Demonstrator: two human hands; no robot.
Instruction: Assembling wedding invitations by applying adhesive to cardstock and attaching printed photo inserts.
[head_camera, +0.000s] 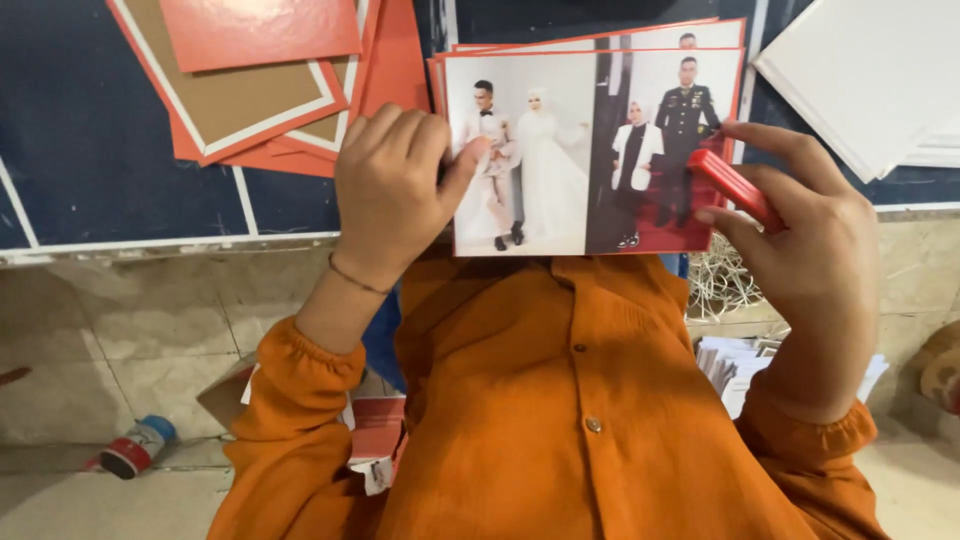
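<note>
Far left, down on the floor, a small can (138, 446) lies on its side. Above it, on the dark table (90, 150), a pile of red and brown cards (250, 100) sits fanned out, untouched. Now my left hand (395, 190): fingers curled over the left edge of the photo sheet (590, 150), thumb pressed onto its face, so it's clamped on the sheet. The sheet shows two pictures of couples side by side and lies on top of a stack of similar red-edged prints (600, 38) at the near edge of the table, just above my orange shirt (560, 400). Moving right, my right hand (810, 250) is closed around a red tool (735, 185), thumb and fingers gripping it, its end resting at the sheet's right edge. What kind of tool it is, I can't tell. Upper right, white boards (870, 80) lie on the table. Below my right wrist, a stack of white papers (735, 365).
</note>
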